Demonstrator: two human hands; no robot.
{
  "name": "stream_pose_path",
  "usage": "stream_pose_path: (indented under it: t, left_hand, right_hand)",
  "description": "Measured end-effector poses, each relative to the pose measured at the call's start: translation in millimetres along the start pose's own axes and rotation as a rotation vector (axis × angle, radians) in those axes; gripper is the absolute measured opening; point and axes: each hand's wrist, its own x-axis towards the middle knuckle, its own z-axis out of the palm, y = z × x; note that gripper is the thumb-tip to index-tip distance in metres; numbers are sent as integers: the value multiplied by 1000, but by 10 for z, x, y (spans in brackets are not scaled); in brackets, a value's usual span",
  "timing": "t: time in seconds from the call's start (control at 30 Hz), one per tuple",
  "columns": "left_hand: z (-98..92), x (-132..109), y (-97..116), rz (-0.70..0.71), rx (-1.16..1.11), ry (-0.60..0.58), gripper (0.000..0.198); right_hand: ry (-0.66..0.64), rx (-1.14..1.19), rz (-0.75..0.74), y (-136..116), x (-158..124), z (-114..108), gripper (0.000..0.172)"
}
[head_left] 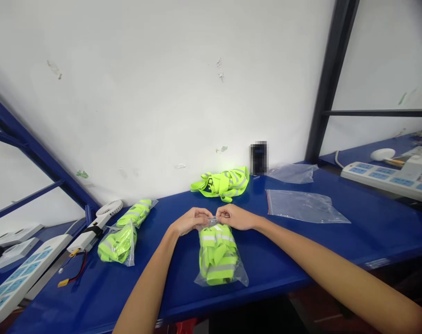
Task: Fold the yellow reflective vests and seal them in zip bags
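Fingers of left hand (pixel 193 219) and right hand (pixel 234 216) are pinched on the top edge of a bagged vest (pixel 218 254), laid on the blue table (pixel 301 253).

— Where are the arms?
— Both bare forearms reach in from the near edge and converge toward the middle, the right one entering from the near right corner, the left from near centre.
— And the hands?
— The left hand (pixel 193 219) and right hand (pixel 236 216) meet just beside each other, knuckles up, fingers curled, thumbs and fingertips pinched closed, wrists straight.
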Motion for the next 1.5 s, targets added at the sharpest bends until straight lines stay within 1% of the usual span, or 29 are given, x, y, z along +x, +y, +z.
stream_pose_path:
  t: [0.07, 0.13, 0.23, 0.43, 0.5, 0.6, 0.7, 0.83, 1.0, 1.07, 1.17, 1.33, 1.4, 1.5]
  left_hand:
    - [22, -21, 53, -57, 93, -48, 38]
    - [55, -33, 100, -70, 178, -68, 35]
    - [109, -33, 146, -39, 271, -73, 35]
    - [179, -29, 171, -5, 351, -124, 30]
    - [193, -39, 167, 31, 370, -140, 26]
    - [217, -58, 152, 97, 389, -139, 23]
    - [240, -63, 126, 136, 407, -104, 25]
    - [247, -49, 96, 151, 423, -54, 32]
    - [217, -48, 83, 91, 374, -53, 50]
    - [219, -46, 76, 95, 364, -46, 53]
    - [246, -33, 64, 123, 344, 4, 54]
    - [288, -31, 46, 100, 386, 43, 54]
    - [288, -47, 31, 109, 438, 99, 56]
    - [287, -66, 14, 184, 562, 244, 60]
  right_hand:
    - [-28, -29, -2, -23, -13, 1, 18]
    - [-51, -52, -5, -47, -29, 1, 20]
    - [-61, -75, -15, -62, -46, 7, 23]
    - [-23, -121, -16, -18, -64, 45, 22]
    - [-21, -128, -23, -9, -75, 55, 23]
    - [-51, -89, -28, -11, -84, 47, 26]
    - [-91, -37, -27, -17, -73, 8, 30]
    - [-141, -34, -14, -44, -62, -54, 33]
    - [-185, 9, 17, -129, -100, -93, 36]
    - [-187, 17, 30, -150, -109, -98, 37]
    - [-180, 36, 53, -147, -108, -97, 37]
    - [-162, 41, 69, -121, -101, -68, 35]
    - [-125, 21, 64, -128, -102, -50, 33]
    - [-49, 9, 44, -147, -109, -22, 32]
